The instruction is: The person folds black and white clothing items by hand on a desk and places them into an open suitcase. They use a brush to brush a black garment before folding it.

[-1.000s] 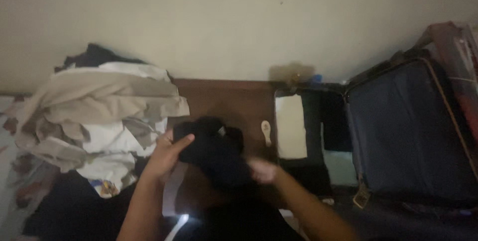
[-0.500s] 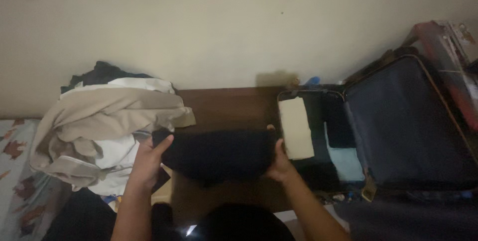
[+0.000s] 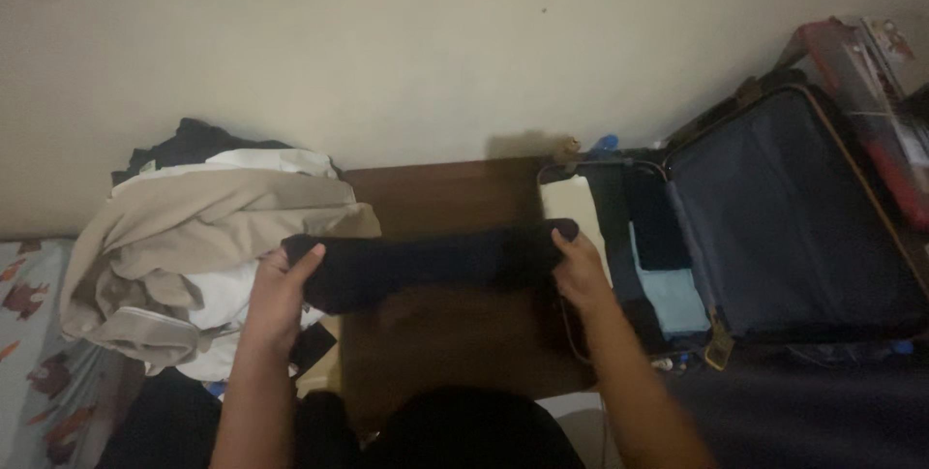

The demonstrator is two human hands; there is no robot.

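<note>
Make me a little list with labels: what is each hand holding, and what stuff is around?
left hand: grips the left end of a dark folded garment
right hand: grips the garment's right end
garment: stretched flat between both hands, above a brown wooden surface
left side: heap of beige and white clothes
right side: open dark suitcase with a light blue folded item inside

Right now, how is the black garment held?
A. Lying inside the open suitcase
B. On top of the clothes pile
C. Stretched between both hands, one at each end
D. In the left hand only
C: the left hand grips one end of the black garment and the right hand grips the other, above the brown table.
</note>
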